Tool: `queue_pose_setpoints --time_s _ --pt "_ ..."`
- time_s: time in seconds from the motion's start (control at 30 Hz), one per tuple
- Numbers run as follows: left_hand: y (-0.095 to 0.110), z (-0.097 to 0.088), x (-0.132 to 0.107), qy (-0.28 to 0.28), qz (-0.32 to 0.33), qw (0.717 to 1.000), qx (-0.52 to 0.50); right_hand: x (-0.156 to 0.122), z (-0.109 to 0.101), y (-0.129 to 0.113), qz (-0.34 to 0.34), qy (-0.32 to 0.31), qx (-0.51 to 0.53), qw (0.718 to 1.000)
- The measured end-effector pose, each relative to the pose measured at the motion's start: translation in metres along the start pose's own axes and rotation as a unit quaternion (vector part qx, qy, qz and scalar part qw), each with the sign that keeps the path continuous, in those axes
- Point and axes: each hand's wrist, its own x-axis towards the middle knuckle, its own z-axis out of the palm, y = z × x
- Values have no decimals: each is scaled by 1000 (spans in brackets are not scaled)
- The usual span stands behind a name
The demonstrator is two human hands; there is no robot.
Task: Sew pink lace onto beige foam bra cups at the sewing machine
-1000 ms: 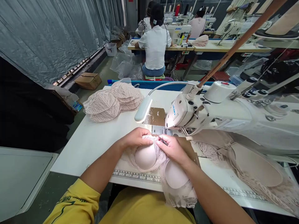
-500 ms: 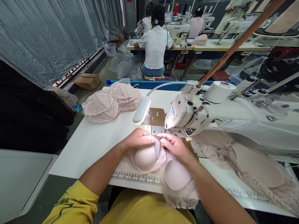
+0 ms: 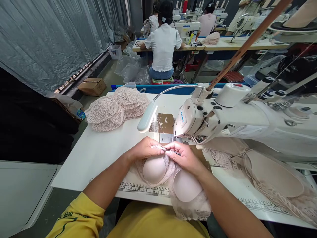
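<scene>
A pale pink padded bra with lace trim (image 3: 170, 180) lies cups-up on the white sewing table (image 3: 104, 148), just in front of the needle of a white sewing machine (image 3: 198, 119). My left hand (image 3: 143, 148) is closed on the lace at the top edge of the left cup. My right hand (image 3: 183, 157) pinches a small metal tool (image 3: 170, 151), thin like tweezers or snips, against the same edge. The two hands touch at the fingertips.
A stack of lace bra cups (image 3: 116, 107) sits at the table's far left. A gooseneck lamp (image 3: 147, 116) hangs over the needle plate. More bras (image 3: 269, 175) are piled under the machine arm at right. Other people sew at tables ahead (image 3: 162, 46). A ruler strip (image 3: 143, 189) runs along the front edge.
My hands and the bra have stayed at the needle. The thin metal tool, hidden half a second ago, shows again between my right fingers. The view has tilted slightly.
</scene>
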Motion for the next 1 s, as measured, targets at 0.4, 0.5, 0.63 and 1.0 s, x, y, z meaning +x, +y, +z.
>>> queue_pose_setpoints --time_s 0.4,0.5,0.63,1.0 --pt "7 2 -4 -6 -15 1000 9 1 -3 -1 0 -4 14 1000" --pt "7 2 -4 -6 -12 999 37 3 -1 1 -3 -23 32 999" --pt "4 3 -2 -29 -5 997 66 3 2 -1 3 -34 9 999" --pt "2 -3 -1 -48 -29 997 62 -8 -20 -12 74 -15 -55 996"
